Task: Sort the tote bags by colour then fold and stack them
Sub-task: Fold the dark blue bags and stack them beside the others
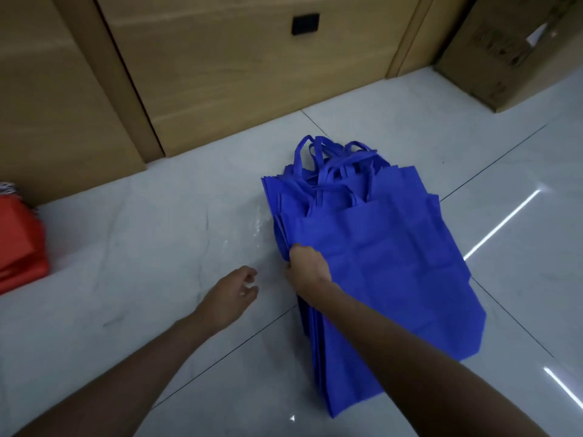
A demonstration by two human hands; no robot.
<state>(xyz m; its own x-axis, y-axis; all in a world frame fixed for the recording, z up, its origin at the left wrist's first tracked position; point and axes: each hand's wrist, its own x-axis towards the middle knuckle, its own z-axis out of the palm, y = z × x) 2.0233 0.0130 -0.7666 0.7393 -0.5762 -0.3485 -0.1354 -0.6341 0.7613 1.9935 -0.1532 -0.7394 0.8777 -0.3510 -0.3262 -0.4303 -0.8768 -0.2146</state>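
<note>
Head view: right hand point(307, 266) fingers pinch blue tote bags point(394, 263); left hand point(230, 294) hangs loosely curled.

red bags point(22, 247): running off the left edge, only one end showing
striped scrap point(7, 187): peeking in above them, too small to tell
cardboard box point(517, 58): being cut by the top and right edges, print blurring
blue bag stack point(394, 263): top bag covering the rest, hiding the count
right hand point(307, 266): fingertips disappearing into the stack's side

Both my arms reach forward. My right grip point(307, 266) curls round the edge of the bags point(394, 263); my left grip point(233, 291) hangs loosely curled, empty.
</note>
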